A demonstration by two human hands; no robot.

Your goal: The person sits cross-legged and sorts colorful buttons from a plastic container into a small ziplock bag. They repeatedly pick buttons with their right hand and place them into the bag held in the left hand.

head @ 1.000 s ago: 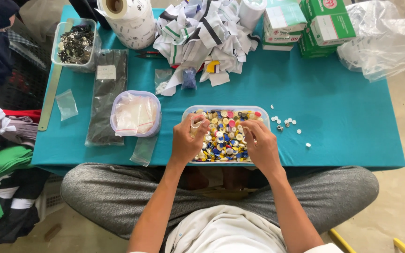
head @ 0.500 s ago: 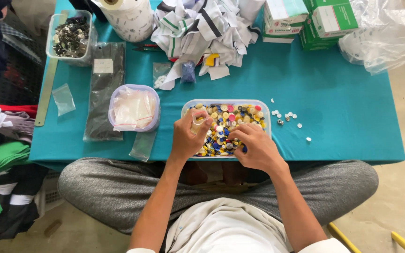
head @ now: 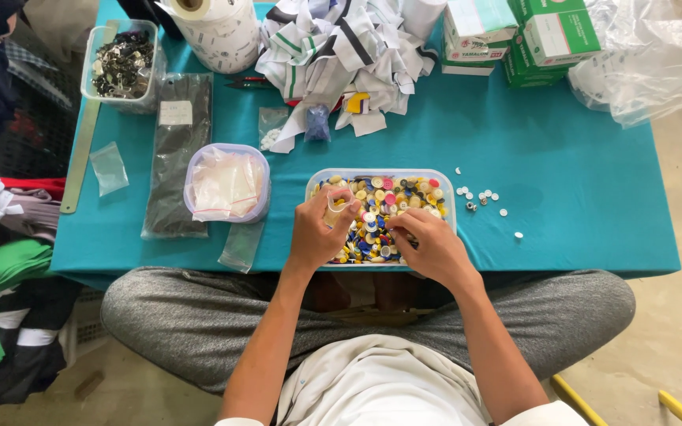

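A clear rectangular tray (head: pixel 447 185) full of mixed coloured buttons (head: pixel 392 197) sits at the near edge of a teal table (head: pixel 578 197). My left hand (head: pixel 319 229) hovers over the tray's left side, its fingers pinched on a small clear plastic bag (head: pixel 333 210). Over the tray's near right part, my right hand (head: pixel 428 246) has its fingertips down among the buttons, pinched together; whether it holds a button is hidden.
A few loose white buttons (head: pixel 483 197) lie right of the tray. A round tub with plastic bags (head: pixel 226 183), a dark flat packet (head: pixel 175 150), a tub of dark pieces (head: pixel 122 63), fabric scraps (head: pixel 341 47), green boxes (head: pixel 550 35), a tape roll (head: pixel 215 28).
The view has shifted slightly. My right hand moved from the tray's far right edge toward its near middle, into the buttons. My left hand stays over the tray's left side with the small bag.
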